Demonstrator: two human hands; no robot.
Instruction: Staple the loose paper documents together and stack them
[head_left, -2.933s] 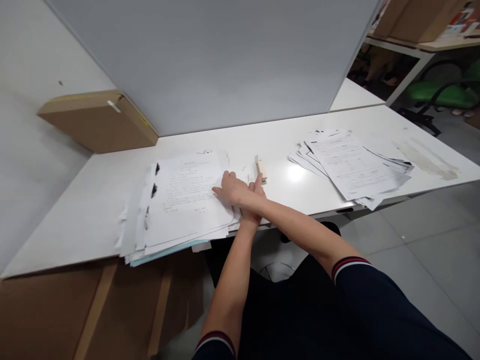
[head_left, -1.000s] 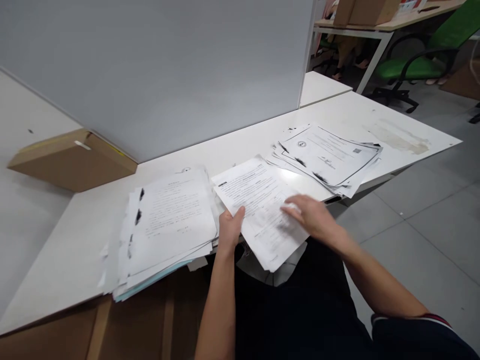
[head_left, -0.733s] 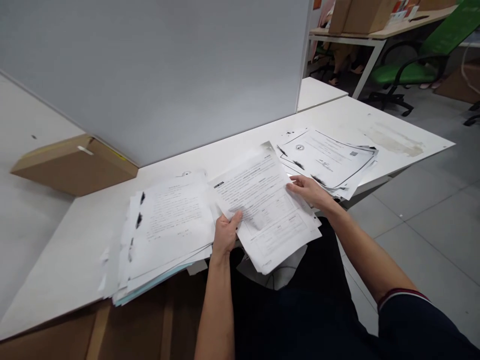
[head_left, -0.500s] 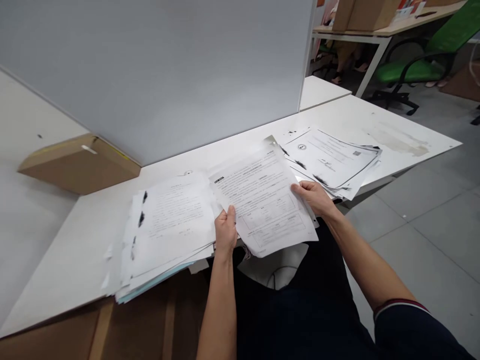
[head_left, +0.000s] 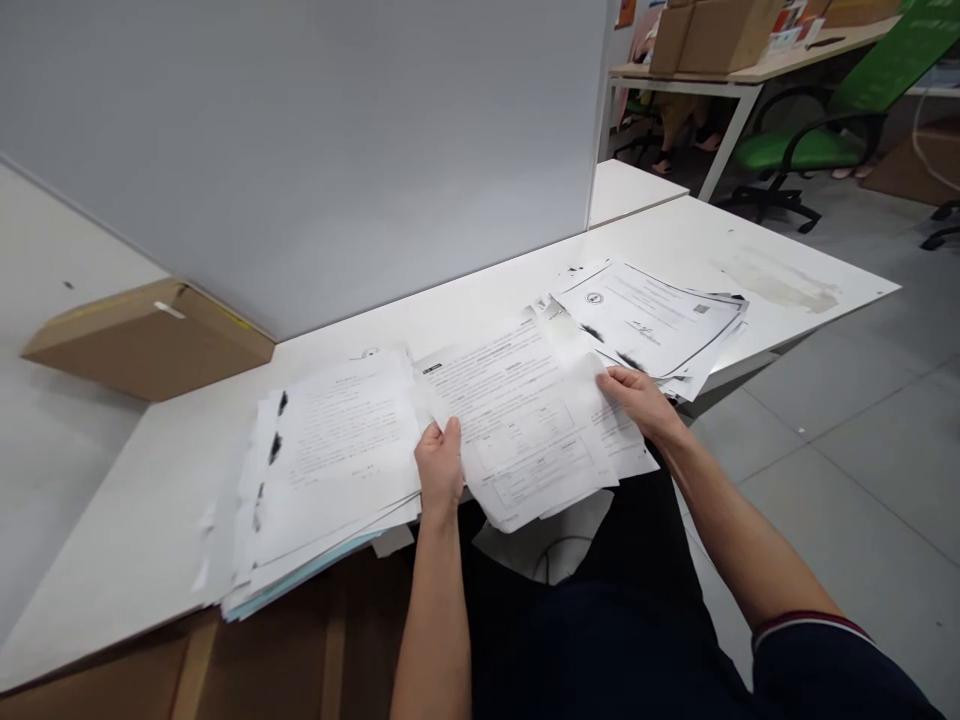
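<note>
A small sheaf of printed sheets (head_left: 532, 420) sits in front of the person at the near edge of the white desk (head_left: 135, 520), its lower part hanging out past the desk edge over the lap; the top page carries lines of text and a boxed table toward its bottom. The left hand (head_left: 439, 467) pinches the sheaf at its lower left edge, thumb on top and fingers curled underneath, closed on the paper. The right hand (head_left: 637, 400) grips the right edge of the sheaf, where the sheets fan apart slightly, fingers closed around them with the thumb lying on the upper page. Just beside the left hand, and touching the sheaf's left side, lies a thick, untidy stack of papers (head_left: 330, 460) with dark marks along its left margin and a pale blue sheet showing at the bottom edge. To the right of the right hand, a second loose pile of documents (head_left: 652, 315) is spread on the desk, its top page bearing a round seal. A grey partition panel (head_left: 315, 150) stands along the back of the desk, and a flat cardboard box (head_left: 142, 340) rests at its left end. Well behind on the right stand a green office chair (head_left: 810, 150) and another table holding cardboard boxes (head_left: 720, 35).
</note>
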